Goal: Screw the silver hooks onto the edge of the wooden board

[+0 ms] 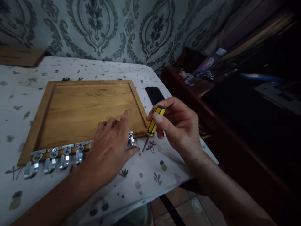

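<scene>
A wooden board (89,106) with a raised frame lies flat on the table. Along its near edge sit several metal hooks (54,158). My left hand (110,149) rests on that near edge with fingers spread, thumb and forefinger around one hook (131,138) near the board's right corner. My right hand (177,125) is closed on a yellow and black screwdriver (154,124); its metal tip points down at the cloth just right of that hook.
A white patterned tablecloth (141,179) covers the table. A black phone (154,95) lies right of the board. A dark wooden cabinet (235,131) with clutter stands to the right. Patterned wallpaper (105,28) is behind. A brown panel (21,56) sits at the far left.
</scene>
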Motion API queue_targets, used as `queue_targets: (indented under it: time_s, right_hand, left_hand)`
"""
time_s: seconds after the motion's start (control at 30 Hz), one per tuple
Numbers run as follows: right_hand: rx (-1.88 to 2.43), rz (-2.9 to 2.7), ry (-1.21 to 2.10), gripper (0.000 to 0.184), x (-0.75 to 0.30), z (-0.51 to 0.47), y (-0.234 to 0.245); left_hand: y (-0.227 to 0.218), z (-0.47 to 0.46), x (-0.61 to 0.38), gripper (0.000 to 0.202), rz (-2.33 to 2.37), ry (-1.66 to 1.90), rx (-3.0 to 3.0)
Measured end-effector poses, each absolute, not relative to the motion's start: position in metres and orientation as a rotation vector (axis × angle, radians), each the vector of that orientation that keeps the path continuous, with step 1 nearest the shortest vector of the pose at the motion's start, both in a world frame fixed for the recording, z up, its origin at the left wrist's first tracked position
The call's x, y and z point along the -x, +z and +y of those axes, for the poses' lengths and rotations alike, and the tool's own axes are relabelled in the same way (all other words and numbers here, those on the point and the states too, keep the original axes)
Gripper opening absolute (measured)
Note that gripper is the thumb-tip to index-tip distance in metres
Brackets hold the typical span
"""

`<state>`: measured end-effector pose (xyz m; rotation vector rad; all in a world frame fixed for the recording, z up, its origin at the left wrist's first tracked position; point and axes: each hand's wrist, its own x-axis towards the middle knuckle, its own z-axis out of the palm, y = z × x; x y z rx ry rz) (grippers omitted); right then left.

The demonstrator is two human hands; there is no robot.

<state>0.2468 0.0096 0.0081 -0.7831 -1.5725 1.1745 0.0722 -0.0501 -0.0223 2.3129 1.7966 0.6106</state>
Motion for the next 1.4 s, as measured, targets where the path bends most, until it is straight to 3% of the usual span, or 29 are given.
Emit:
queue_targets:
  time_s: [0.27,0.73,0.97,1.4]
  right_hand:
    - [0.788,-1.542,1.211,0.035,-0.248,0.009,0.006]
    - [0.720,-1.454,0.918,0.037,-0.240,0.004,0.017]
    - [0.661,-1.453,0.957,0.026,-0.237,0.005,0.009]
    - [0.611,-1.510,0.884,0.022,-0.236,0.006,0.003]
  left_hand:
    - [-0.023,-0.051,-0.071,0.090,1.819,0.634,-2.285]
    - [-0.020,-0.051,-0.071,0.090,1.841,0.598,-2.196]
    - [-0.020,-0.051,-0.072,0.089,1.844,0.584,-2.212]
    - [-0.021,-0.051,-0.073,0.087,1.834,0.603,-2.236]
